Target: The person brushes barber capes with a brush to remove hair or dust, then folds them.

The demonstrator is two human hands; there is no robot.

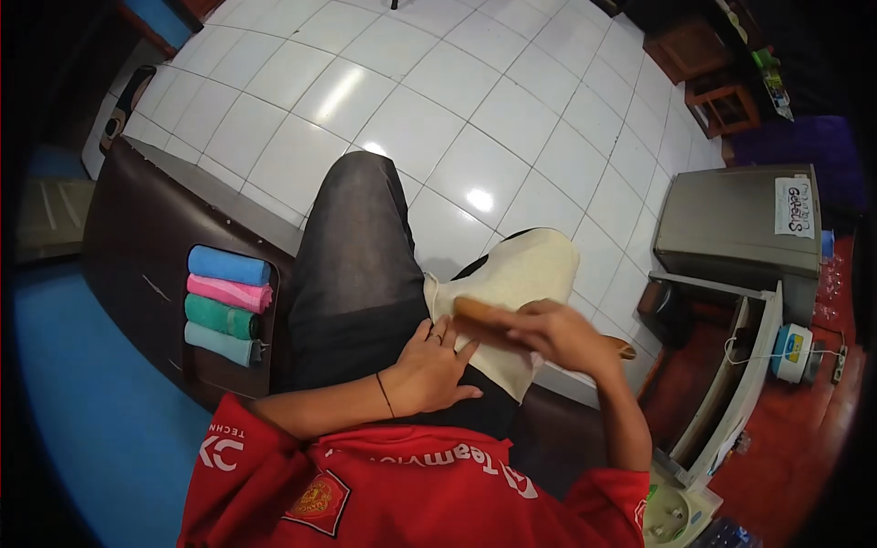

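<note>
A cream cloth is draped over my right thigh and knee. My right hand grips a brown wooden brush over the cloth; both are somewhat smeared by motion, and the brush's underside is mostly hidden. Beside it, my left hand lies flat with fingers spread, its fingertips at the cloth's near left edge. A ring and a thin dark wristband show on that hand and wrist.
Rolled towels in blue, pink, green and pale teal lie in a dark tray on the brown sofa to my left. White floor tiles stretch ahead. At right stand a grey fridge and a rice cooker.
</note>
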